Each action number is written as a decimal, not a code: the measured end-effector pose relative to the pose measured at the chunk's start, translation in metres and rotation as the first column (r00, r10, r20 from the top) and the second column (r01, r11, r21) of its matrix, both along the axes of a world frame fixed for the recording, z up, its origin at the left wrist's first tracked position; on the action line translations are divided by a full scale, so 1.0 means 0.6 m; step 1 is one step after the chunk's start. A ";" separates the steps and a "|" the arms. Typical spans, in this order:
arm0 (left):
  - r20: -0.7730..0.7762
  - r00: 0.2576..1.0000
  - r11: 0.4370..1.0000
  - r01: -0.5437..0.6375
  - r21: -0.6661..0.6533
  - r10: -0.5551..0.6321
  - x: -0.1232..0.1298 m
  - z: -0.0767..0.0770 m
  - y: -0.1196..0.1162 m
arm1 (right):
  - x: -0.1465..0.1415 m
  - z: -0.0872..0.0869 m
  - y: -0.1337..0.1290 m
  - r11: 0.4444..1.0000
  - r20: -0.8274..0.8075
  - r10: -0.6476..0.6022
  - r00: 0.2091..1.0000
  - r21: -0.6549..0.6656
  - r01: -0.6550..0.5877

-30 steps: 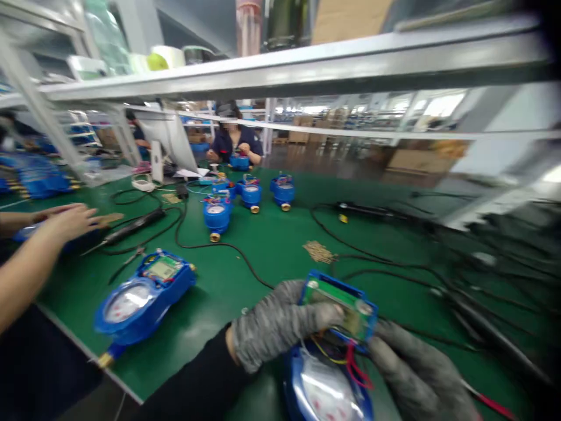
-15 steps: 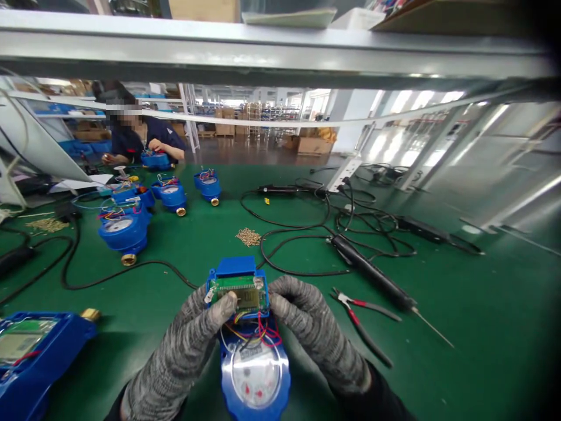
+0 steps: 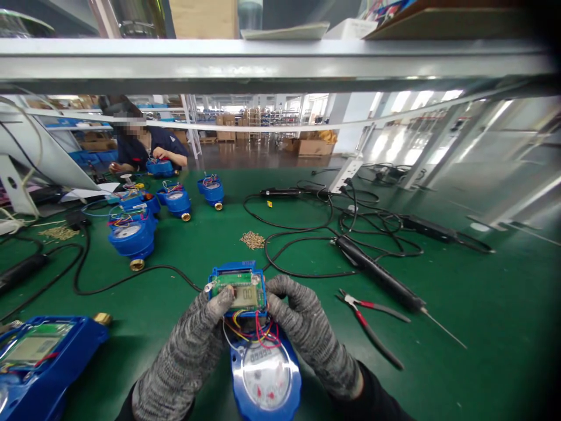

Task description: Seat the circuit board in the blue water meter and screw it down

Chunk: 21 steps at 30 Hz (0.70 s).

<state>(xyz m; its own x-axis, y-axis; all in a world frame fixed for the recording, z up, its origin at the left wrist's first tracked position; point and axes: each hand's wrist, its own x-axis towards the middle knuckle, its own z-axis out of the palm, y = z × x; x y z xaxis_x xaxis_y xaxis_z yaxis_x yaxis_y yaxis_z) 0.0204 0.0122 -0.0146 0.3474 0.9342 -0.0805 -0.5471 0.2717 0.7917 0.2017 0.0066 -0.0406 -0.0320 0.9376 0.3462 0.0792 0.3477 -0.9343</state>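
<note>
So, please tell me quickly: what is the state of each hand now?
Left hand: closed, holding the display module, thumb across its front.
Right hand: bent, at the module's right edge; whether it grips cannot be told.

Left grip: our gloved thumb lies on the circuit board, by the 0.0 readout
Right grip: our gloved fingers hold the right edge of the blue housing
Blue meter: dial up — coloured wires run to the housing
Tabletop: green — pliers and a long-tipped black tool lie to our right
</note>
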 end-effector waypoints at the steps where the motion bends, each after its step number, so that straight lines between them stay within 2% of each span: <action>1: 0.004 1.000 1.000 0.001 -0.009 -0.001 -0.002 -0.004 0.000 | 0.001 0.000 -0.001 1.000 0.036 -0.026 0.999 0.019 0.025; 6: 0.035 0.999 0.997 0.039 -0.064 -0.037 -0.014 -0.023 0.004 | 0.013 -0.008 -0.007 0.995 0.186 -0.063 0.981 0.089 0.047; 11: 0.064 0.996 0.994 0.064 -0.094 -0.058 -0.018 -0.023 0.002 | 0.023 -0.002 -0.010 0.984 0.240 -0.084 0.967 0.172 0.043; 16: 0.045 0.999 0.996 -0.014 -0.092 0.018 -0.014 -0.023 -0.002 | 0.023 0.015 -0.014 0.964 0.341 -0.114 0.933 0.266 0.020; 19: 0.011 0.997 0.994 -0.070 -0.080 0.071 -0.011 -0.025 -0.002 | 0.020 0.026 -0.021 0.947 0.323 -0.162 0.932 0.316 0.055; 21: -0.012 0.994 0.993 -0.106 -0.044 0.106 -0.011 -0.028 -0.003 | 0.019 0.032 -0.026 0.954 0.301 -0.148 0.942 0.295 0.056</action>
